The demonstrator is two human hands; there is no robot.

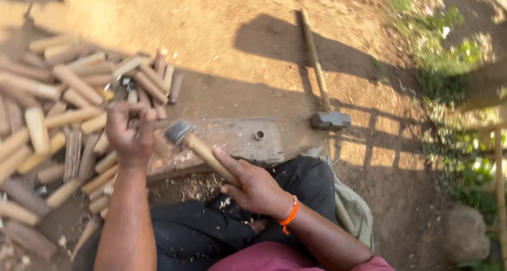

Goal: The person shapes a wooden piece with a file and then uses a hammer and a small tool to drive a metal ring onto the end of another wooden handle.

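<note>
Head view, looking down: bare dirt ground [222,33], big heap of cut wooden handle blanks [58,118] at left. Flat stone block [248,139] w/ a small round hole sits in front of the knees. Long sledgehammer [322,86] lies beyond it, head resting on the ground. Left hand [129,134] raised over the pile's edge, forearm straight up the frame, fingers curled in; blurred, can't tell what it holds. Right hand [253,186], orange band at wrist, wraps tight round the wooden handle of a small hammer [193,144], head tilted up-left over the block. Wood shavings [203,186] on lap.
</note>
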